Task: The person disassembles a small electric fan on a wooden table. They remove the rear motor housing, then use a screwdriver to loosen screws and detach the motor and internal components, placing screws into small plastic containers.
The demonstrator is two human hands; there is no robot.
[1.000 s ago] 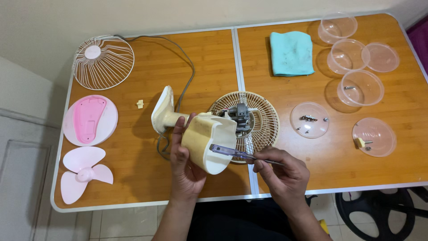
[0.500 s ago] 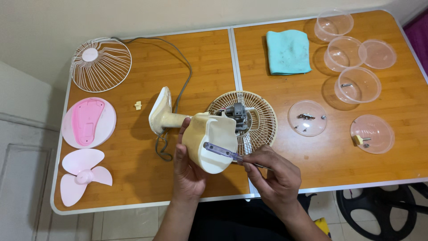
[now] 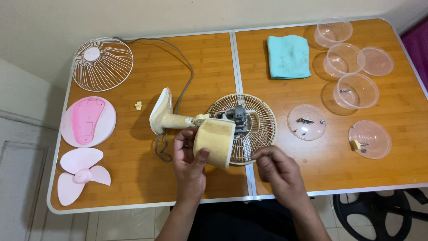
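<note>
A: Left hand (image 3: pixel 189 163)?
B: Closed around the cream motor housing (image 3: pixel 215 142), raised just above the desk (image 3: pixel 133 178), in front of the rear fan grille (image 3: pixel 261 127).
A: Right hand (image 3: pixel 277 172)?
B: Fingers curled beside the grille rim; whether it holds anything cannot be told.

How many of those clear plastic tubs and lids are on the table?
6. Three tubs: far right corner, just nearer, nearer still. Three flat lids: beside the middle tub, one with screws, one near the right edge. None look hidden.
</note>
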